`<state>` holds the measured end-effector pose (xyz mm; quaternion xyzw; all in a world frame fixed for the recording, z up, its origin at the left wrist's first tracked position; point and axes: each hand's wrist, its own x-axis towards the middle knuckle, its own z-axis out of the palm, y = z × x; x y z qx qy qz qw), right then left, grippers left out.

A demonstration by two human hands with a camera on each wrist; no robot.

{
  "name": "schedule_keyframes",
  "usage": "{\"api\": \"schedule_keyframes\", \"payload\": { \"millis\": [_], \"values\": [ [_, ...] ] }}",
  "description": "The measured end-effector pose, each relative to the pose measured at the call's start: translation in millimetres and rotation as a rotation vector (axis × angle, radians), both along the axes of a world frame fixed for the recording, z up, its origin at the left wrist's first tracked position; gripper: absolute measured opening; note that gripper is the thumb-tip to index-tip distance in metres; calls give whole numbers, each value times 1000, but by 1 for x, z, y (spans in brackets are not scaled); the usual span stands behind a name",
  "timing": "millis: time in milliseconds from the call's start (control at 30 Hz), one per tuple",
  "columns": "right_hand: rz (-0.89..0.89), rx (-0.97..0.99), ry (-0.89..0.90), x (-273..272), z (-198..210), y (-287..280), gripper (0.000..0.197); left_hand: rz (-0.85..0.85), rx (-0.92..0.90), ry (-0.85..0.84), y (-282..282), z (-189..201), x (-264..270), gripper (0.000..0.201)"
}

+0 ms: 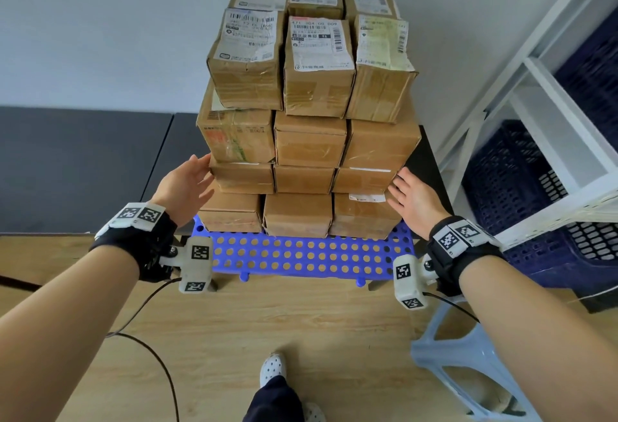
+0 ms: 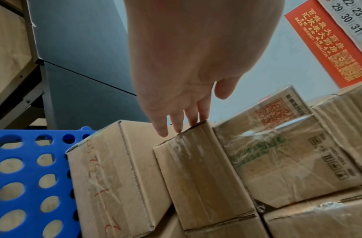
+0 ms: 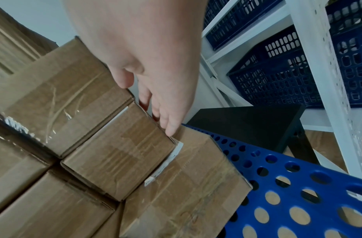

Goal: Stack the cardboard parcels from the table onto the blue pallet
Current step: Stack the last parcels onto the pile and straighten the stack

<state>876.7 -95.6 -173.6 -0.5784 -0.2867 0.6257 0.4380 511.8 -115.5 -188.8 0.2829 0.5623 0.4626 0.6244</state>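
Note:
Several cardboard parcels (image 1: 309, 141) stand stacked in tiers on the blue perforated pallet (image 1: 301, 256). The top tier carries white shipping labels. My left hand (image 1: 187, 184) lies flat with straight fingers against the left side of the stack, at the second tier from the bottom; in the left wrist view its fingertips (image 2: 177, 127) touch the edge of a parcel (image 2: 200, 177). My right hand (image 1: 413, 199) presses with straight fingers on the right side at the same height, its fingertips (image 3: 170, 128) on a parcel's corner (image 3: 119, 151). Neither hand holds anything.
A white metal shelf (image 1: 535, 87) with dark blue crates (image 1: 508, 187) stands to the right. A pale blue plastic stool (image 1: 468, 361) is by my right forearm. Dark tables (image 1: 83, 167) run along the wall at left. A cable (image 1: 150, 348) trails over the wooden floor.

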Motion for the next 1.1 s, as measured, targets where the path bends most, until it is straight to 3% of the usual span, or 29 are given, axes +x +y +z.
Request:
{"api": "schedule_keyframes", "payload": {
  "millis": [200, 267, 333, 400, 467, 567, 700, 1100],
  "values": [
    [-31, 58, -20, 1, 19, -1, 50, -11, 52, -21, 2, 21, 1, 50],
    [-26, 89, -26, 3, 27, -1, 50, 17, 75, -92, 4, 28, -2, 50],
    [-19, 122, -18, 5, 35, 1, 51, 50, 109, -307, 4, 35, -7, 50],
    [-23, 154, 0, 7, 41, 3, 50, 78, 126, -242, 3, 41, -5, 52],
    [-28, 171, 11, 7, 45, 4, 50, 97, 137, -39, 4, 47, 3, 62],
    [-13, 174, 7, 6, 48, 6, 51, 46, 190, 46, 7, 47, 2, 56],
    [13, 182, -23, 4, 51, 6, 50, -81, 180, -45, 8, 49, -1, 49],
    [12, 202, -101, 5, 56, 11, 49, -70, 169, 2, 13, 63, -8, 42]
  ]
}}
